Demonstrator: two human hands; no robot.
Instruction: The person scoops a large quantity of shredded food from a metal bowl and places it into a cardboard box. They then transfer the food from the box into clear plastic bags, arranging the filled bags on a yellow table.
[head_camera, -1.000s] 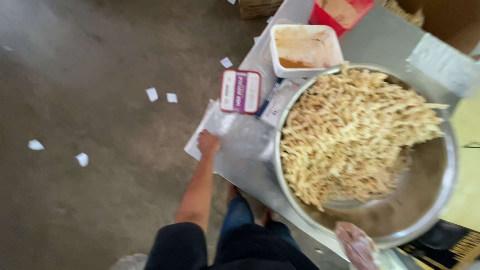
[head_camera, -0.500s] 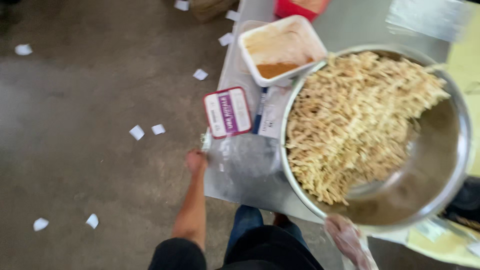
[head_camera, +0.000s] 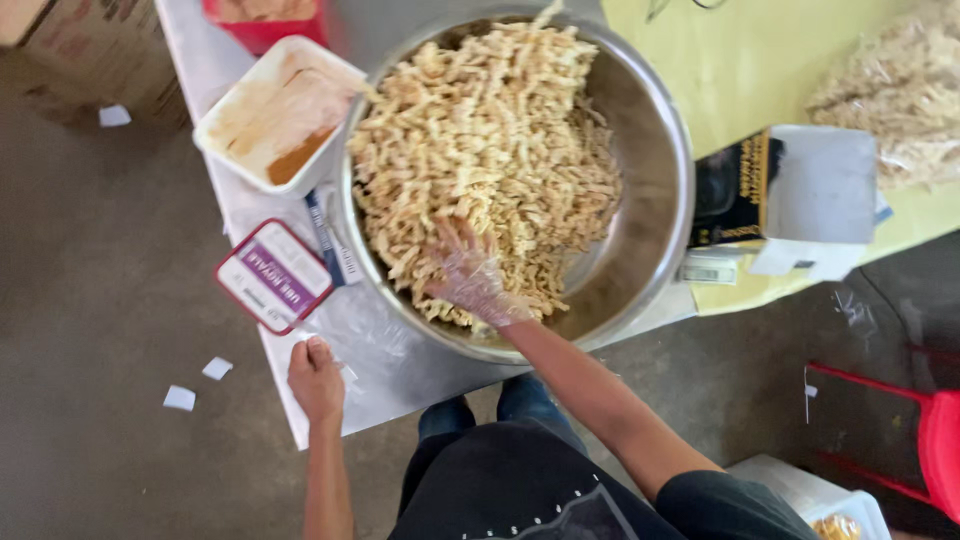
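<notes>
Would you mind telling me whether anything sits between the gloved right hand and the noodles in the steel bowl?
Nothing visible does: the right hand already rests on the noodles inside the bowl.

One steel bowl (head_camera: 655, 190), two tubs (head_camera: 270, 110), three floor scraps (head_camera: 180, 398).

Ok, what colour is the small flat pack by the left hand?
The flat pack is purple and white with a red border, seen in the head view, just above the left hand.

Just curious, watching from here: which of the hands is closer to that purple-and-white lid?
Left. The left hand rests at the table edge just below the lid; the gloved right hand is in the bowl.
</notes>
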